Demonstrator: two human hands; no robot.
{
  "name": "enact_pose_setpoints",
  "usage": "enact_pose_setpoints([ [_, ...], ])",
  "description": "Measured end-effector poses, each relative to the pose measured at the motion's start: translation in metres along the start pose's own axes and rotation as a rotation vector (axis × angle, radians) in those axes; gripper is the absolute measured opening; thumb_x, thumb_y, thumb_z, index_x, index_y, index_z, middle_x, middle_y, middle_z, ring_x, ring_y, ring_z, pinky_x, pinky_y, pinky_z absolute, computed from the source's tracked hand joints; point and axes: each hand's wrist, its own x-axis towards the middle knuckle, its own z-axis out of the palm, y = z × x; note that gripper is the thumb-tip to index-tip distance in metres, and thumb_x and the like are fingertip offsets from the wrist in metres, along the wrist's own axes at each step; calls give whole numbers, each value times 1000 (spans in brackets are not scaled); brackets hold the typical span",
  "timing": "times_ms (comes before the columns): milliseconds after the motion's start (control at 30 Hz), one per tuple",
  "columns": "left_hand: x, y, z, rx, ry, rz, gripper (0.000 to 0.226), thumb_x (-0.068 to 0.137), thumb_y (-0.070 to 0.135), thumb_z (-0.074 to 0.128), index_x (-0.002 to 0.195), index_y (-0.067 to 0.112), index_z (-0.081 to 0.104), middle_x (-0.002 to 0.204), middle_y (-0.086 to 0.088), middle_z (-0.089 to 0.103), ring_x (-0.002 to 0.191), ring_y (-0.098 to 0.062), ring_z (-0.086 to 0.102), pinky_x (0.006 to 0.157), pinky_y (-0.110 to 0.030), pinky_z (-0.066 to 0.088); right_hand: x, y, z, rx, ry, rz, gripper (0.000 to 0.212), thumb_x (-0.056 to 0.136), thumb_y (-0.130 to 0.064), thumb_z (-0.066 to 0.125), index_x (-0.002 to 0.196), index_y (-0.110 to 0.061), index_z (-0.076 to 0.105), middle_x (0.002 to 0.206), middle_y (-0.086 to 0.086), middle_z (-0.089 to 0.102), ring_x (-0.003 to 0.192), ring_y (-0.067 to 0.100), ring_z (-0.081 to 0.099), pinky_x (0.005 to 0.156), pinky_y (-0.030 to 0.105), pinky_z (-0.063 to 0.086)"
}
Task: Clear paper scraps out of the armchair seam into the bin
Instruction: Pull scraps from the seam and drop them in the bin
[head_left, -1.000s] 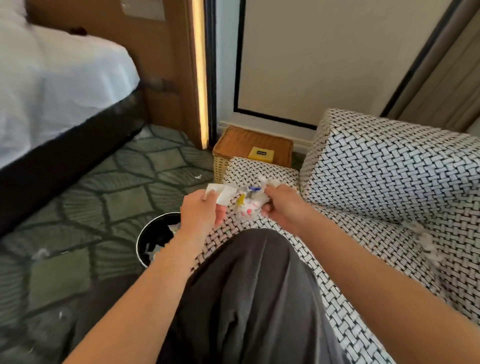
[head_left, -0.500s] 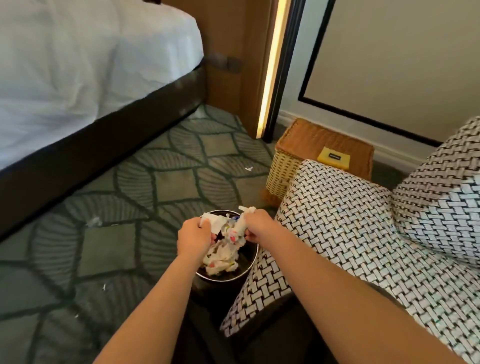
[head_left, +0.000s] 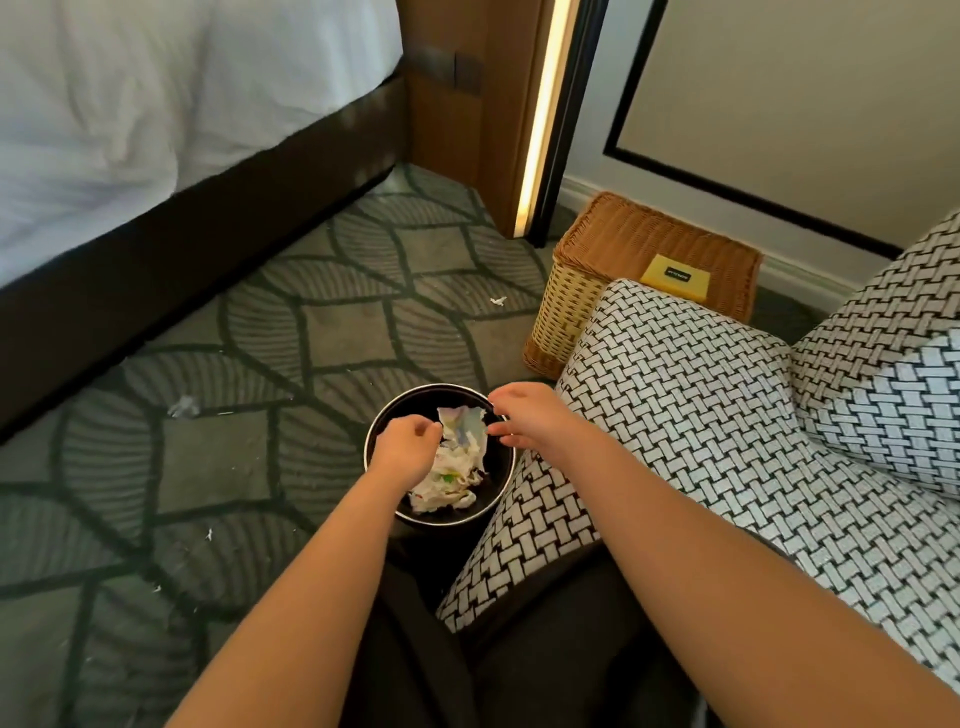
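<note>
The person reaches both bare forearms forward and down, the left one entering from 7 o'clock and the right from 4 o'clock, so that they meet over the bin (head_left: 378, 422), which stands on the carpet (head_left: 332, 332) just below the middle of the view. The left hand (head_left: 402, 448) hangs knuckles-up above the bin's 9 o'clock rim. Its fingers (head_left: 428, 428) are loosely curled, with the tips at the edge of the top sheet; whether they pinch it cannot be told. The right hand (head_left: 530, 415) hovers at the bin's 2 o'clock rim, wrist straight. Its fingers (head_left: 497, 429) are parted and relaxed, grasping nothing. The scraps (head_left: 452, 470) lie crumpled inside the bin, white with spots of colour, and the top sheet stands up between the two hands. The armchair (head_left: 675, 415) touches the bin at 3 o'clock, and the person's dark-trousered legs (head_left: 519, 654) sit at 6 o'clock. A wicker basket (head_left: 566, 306) stands at 1 o'clock of the bin, just behind the armchair. A few stray bits (head_left: 183, 406) lie on the carpet at 9 o'clock, and the bed (head_left: 156, 104) fills the 10 o'clock corner.
</note>
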Motion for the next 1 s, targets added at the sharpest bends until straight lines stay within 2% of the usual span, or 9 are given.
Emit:
enact_pose_setpoints([
  [100, -26, 28, 1, -272, -48, -33, 18, 91, 21, 50, 81, 16, 64, 96, -8, 64, 87, -20, 60, 69, -31, 44, -24, -4, -21, -140, -2, -143, 26, 96, -15, 41, 114, -7, 58, 110, 4, 57, 79, 12, 59, 64, 20, 47],
  [167, -49, 54, 4, -388, -113, -25, 16, 90, 21, 51, 85, 19, 66, 97, -1, 66, 88, -14, 61, 72, -29, 47, -42, -7, -40, -130, 10, -199, 28, 97, -17, 41, 119, -9, 56, 106, -3, 54, 79, 9, 60, 68, 22, 49],
  [300, -101, 108, 14, -376, -283, 119, 21, 90, 24, 50, 102, 18, 66, 102, 3, 68, 94, -10, 63, 82, -28, 49, -81, 2, -94, -24, 73, -247, 30, 96, -23, 46, 123, -13, 54, 118, 1, 56, 88, 11, 62, 74, 25, 51],
  [400, -133, 137, 31, -296, -356, 202, 22, 88, 24, 53, 104, 17, 65, 103, 3, 68, 89, -9, 63, 78, -25, 49, -109, 29, -144, 44, 173, -247, 28, 95, -25, 50, 119, -14, 57, 118, 2, 58, 94, 16, 63, 78, 27, 51],
  [533, -169, 157, 65, -146, -451, 349, 20, 91, 27, 49, 98, 18, 65, 102, 1, 67, 93, -11, 63, 87, -32, 47, -145, 82, -203, 95, 316, -167, 27, 94, -26, 51, 117, -12, 56, 117, 5, 58, 100, 19, 59, 82, 29, 50],
  [633, -191, 164, 100, -42, -547, 468, 27, 93, 29, 46, 103, 11, 64, 102, -2, 66, 99, -17, 61, 83, -24, 44, -170, 128, -236, 113, 410, -84, 28, 95, -24, 49, 119, -9, 54, 117, 7, 56, 99, 20, 56, 85, 32, 46],
  [733, -209, 175, 138, 88, -561, 552, 31, 92, 30, 45, 110, 9, 61, 112, -2, 63, 106, -15, 56, 88, -26, 39, -191, 177, -261, 74, 572, -15, 29, 97, -21, 45, 122, -10, 53, 120, 7, 56, 98, 19, 55, 88, 34, 45],
  [900, -225, 178, 187, 15, -653, 597, 29, 94, 32, 42, 110, 13, 57, 107, 1, 58, 104, -12, 53, 85, -23, 36, -206, 246, -281, -191, 831, 149, 34, 95, -14, 42, 128, -9, 47, 111, 9, 55, 88, 22, 57, 78, 34, 54],
  [1000, -226, 162, 225, 180, -614, 636, 40, 96, 36, 40, 127, 13, 49, 128, 2, 53, 113, -8, 50, 91, -19, 36, -213, 285, -296, -523, 946, 293, 42, 94, -20, 43, 135, -13, 36, 129, 15, 43, 111, 25, 46, 92, 39, 48],
])
